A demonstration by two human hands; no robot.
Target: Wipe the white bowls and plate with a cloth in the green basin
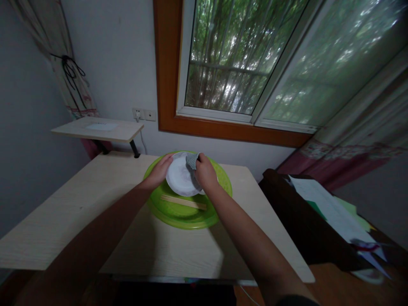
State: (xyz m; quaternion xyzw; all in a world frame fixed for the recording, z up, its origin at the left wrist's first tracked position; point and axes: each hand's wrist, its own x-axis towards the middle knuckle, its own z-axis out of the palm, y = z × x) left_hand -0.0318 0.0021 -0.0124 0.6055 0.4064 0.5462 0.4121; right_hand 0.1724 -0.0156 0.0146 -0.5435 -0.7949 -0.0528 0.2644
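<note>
A white plate (178, 176) is tilted up above a green basin (185, 223) on the table. My left hand (160, 171) grips the plate by its left rim. Bunched in my right hand (205, 172) is a grey cloth (192, 160), which lies against the upper right of the plate's face. Part of another white dish shows behind the plate near my right wrist, mostly hidden. Several light wooden chopsticks (183, 202) lie side by side in the basin, just in front of the plate.
The pale wooden table (105, 199) carries a small raised shelf (117, 132) with a white paper at back left. Behind the table are a wall socket (144, 114) and a window. A dark brown piece of furniture (296, 221) with papers stands at right.
</note>
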